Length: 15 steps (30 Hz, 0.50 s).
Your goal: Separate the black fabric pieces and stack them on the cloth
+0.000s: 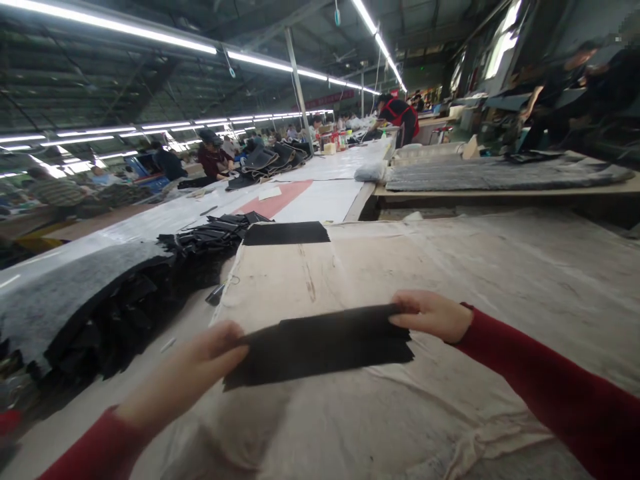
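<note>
I hold a dark rectangular strip of fabric point(320, 343) by its two ends, just above a beige cardboard sheet point(285, 280) on the table. My left hand point(193, 370) pinches the strip's left end. The right end is gripped by my right hand point(433, 315), fingers closed over its top corner. Both arms wear red sleeves. A second black fabric piece point(286, 233) lies flat at the cardboard's far edge.
A heap of black cut pieces point(150, 293) and a grey felt layer point(65, 293) lie to my left. Grey fabric point(500, 175) covers a table at the back right. Other people work at long tables point(320, 193) further back. A wrinkled pale cover point(500, 267) spreads to the right.
</note>
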### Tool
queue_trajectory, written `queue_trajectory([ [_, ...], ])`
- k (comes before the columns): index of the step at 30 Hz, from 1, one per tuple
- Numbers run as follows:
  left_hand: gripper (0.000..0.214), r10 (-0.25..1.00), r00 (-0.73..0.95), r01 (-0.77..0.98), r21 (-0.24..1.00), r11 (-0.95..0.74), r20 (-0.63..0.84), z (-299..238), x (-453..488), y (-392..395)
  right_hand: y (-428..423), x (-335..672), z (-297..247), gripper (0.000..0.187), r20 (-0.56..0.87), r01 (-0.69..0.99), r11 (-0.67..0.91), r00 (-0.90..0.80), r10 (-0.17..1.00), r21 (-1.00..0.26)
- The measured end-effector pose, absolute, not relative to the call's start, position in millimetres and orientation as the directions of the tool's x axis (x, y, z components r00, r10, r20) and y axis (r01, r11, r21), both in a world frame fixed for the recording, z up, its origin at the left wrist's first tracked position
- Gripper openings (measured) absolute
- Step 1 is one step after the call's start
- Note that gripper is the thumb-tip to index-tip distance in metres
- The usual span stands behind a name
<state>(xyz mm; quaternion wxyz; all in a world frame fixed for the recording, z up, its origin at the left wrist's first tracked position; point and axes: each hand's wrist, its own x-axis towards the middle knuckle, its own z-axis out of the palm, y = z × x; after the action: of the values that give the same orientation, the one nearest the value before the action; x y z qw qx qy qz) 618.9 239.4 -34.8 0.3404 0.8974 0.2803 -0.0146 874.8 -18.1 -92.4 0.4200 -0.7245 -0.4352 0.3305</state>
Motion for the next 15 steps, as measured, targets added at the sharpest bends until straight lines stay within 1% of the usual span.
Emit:
queue_trajectory([
  [2,0.027,0.510,0.843,0.473,0.683,-0.557,-0.168,-35.9,636.4,264.0,9.7,893.0,-92.2,0.015,-0.079,0.261,-0.213,0.442,0.893,-0.942],
  [3,0.029,0.533,0.835,0.457,0.709,-0.537,-0.135,-38.0,647.6,277.0,26.5,902.1,-93.7,0.014,-0.070,0.248,-0.211,0.478,0.876,-0.946],
  [5,0.031,0.612,0.788,0.475,0.704,-0.528,-0.072,-44.0,672.6,302.6,62.7,919.5,-99.0,0.013,-0.061,0.266,-0.257,0.575,0.816,-0.929],
  [7,0.030,0.694,0.719,0.556,0.630,-0.542,-0.037,-51.1,697.8,326.5,98.1,935.6,-106.2,0.013,-0.034,0.307,-0.311,0.661,0.750,-0.900],
  [9,0.031,0.751,0.660,0.621,0.565,-0.543,-0.004,-57.4,720.3,348.8,130.0,950.6,-114.4,0.016,-0.002,0.331,-0.336,0.709,0.705,-0.882],
  [12,0.034,0.807,0.589,0.686,0.498,-0.530,0.048,-63.4,747.0,379.5,171.0,971.5,-127.5,0.022,0.030,0.346,-0.360,0.756,0.653,-0.866],
  [15,0.035,0.836,0.540,0.733,0.433,-0.524,0.098,-64.9,767.6,406.2,205.2,989.6,-138.7,0.024,0.064,0.363,-0.379,0.788,0.613,-0.851],
])
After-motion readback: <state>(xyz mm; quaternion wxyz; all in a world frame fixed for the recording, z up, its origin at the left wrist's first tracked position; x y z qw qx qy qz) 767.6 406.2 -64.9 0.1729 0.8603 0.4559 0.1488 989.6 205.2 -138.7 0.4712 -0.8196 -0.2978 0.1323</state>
